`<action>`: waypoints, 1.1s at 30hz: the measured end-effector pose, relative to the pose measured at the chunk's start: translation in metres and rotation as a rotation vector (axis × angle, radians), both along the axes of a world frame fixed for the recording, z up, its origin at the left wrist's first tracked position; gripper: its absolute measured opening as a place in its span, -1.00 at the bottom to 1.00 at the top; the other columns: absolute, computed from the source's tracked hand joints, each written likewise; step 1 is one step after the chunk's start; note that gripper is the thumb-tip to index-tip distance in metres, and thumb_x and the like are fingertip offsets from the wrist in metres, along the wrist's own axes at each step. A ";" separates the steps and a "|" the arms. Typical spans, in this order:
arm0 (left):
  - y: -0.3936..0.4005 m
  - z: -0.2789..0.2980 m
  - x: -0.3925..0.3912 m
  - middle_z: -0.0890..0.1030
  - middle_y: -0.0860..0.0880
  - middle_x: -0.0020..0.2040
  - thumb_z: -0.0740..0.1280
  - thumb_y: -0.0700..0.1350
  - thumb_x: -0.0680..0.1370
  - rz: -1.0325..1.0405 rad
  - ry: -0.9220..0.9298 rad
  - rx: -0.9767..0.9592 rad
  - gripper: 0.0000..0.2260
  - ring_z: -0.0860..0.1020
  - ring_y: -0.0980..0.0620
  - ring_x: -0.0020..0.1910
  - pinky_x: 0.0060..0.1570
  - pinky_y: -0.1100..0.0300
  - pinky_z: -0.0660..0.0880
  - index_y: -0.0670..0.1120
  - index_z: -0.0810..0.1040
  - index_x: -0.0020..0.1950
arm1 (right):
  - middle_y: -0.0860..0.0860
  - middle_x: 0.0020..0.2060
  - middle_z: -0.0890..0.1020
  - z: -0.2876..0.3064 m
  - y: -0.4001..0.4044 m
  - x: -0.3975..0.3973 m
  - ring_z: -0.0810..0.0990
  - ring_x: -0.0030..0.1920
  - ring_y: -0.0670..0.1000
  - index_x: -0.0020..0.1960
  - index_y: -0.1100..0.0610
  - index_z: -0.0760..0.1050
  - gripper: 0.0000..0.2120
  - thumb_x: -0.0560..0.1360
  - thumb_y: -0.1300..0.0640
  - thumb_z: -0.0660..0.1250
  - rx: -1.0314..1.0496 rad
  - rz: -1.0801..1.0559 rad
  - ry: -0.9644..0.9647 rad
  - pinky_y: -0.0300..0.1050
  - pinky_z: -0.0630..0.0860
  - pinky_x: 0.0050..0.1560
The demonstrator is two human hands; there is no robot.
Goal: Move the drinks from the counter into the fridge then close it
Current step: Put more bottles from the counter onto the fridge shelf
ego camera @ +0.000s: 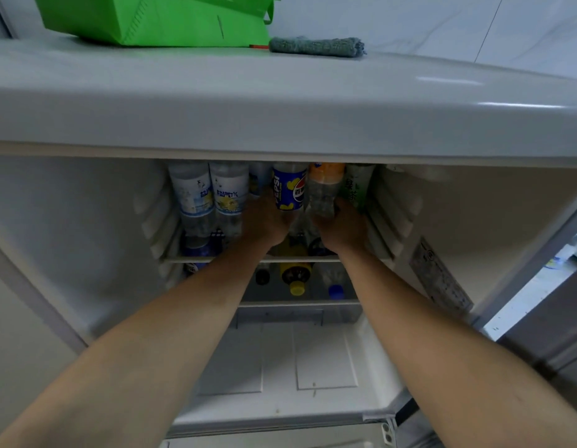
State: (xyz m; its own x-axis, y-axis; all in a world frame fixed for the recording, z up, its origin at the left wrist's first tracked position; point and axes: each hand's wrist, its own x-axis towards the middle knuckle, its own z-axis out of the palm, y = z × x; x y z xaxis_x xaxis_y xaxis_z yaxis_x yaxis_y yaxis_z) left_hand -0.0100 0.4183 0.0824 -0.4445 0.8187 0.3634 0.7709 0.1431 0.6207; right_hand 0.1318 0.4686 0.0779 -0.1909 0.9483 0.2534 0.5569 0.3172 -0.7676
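Observation:
Both my arms reach deep into the open fridge (pixel 86 240). My left hand (pixel 266 221) grips the base of a blue and yellow Pepsi bottle (pixel 288 189) on the upper shelf (pixel 190 259). My right hand (pixel 340 226) grips the lower part of a clear bottle with an orange label (pixel 324 189). Two clear water bottles with blue and yellow labels (pixel 191 192) (pixel 229 192) stand at the shelf's left. A green-labelled bottle (pixel 358 185) stands at the right, just past my right hand.
On the shelf below lie a yellow-capped bottle (pixel 296 278), a blue-capped bottle (pixel 335 287) and a dark one (pixel 262 276). A green bag (pixel 157 21) and a grey cloth (pixel 316 46) sit on the fridge top. The fridge door's edge (pixel 536 263) stands open at right.

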 end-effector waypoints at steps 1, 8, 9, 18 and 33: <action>0.002 0.001 0.000 0.57 -0.17 0.30 0.41 0.10 0.53 0.014 -0.010 -0.004 -0.46 0.56 -0.15 0.23 0.03 0.13 0.46 -0.13 0.38 0.41 | 0.06 0.09 0.67 0.000 0.002 -0.002 0.63 0.09 0.09 0.15 0.05 0.56 -0.73 0.54 -0.08 0.39 0.008 -0.015 -0.017 -0.14 0.42 -0.07; 0.005 -0.004 0.005 0.52 -0.17 0.37 0.42 0.02 0.54 0.070 -0.101 -0.012 -0.43 0.51 -0.15 0.31 0.17 0.06 0.47 -0.16 0.35 0.46 | 0.10 0.11 0.68 -0.004 0.007 -0.013 0.64 0.13 0.15 0.16 0.10 0.55 -0.55 0.40 -0.12 0.53 0.042 -0.123 -0.004 -0.17 0.38 -0.12; 0.004 -0.006 0.005 0.51 -0.18 0.37 0.42 -0.02 0.55 0.078 -0.091 -0.019 -0.44 0.50 -0.16 0.31 0.18 0.05 0.46 -0.17 0.33 0.47 | 0.11 0.11 0.68 -0.005 0.006 -0.013 0.64 0.13 0.16 0.15 0.12 0.56 -0.55 0.39 -0.10 0.55 0.054 -0.135 0.004 -0.17 0.37 -0.12; -0.042 -0.028 -0.004 0.60 -0.10 -0.03 0.26 -0.35 0.56 -0.055 -0.191 0.130 -0.76 0.60 -0.12 0.01 -0.09 0.18 0.46 -0.21 0.56 0.19 | 0.16 0.14 0.65 -0.016 0.000 -0.014 0.61 0.15 0.19 0.22 0.19 0.49 -0.70 0.54 0.10 0.40 0.071 -0.166 0.023 -0.15 0.40 -0.08; -0.125 -0.084 0.014 0.63 -0.03 -0.10 0.30 -0.13 0.58 -0.009 -0.547 0.440 -0.86 0.64 -0.06 -0.15 -0.18 0.00 0.61 0.10 0.51 0.07 | 0.04 0.00 0.65 -0.038 -0.059 0.018 0.62 -0.02 0.07 0.12 0.12 0.53 -0.80 0.51 0.13 0.40 0.157 -0.101 0.180 -0.16 0.47 -0.12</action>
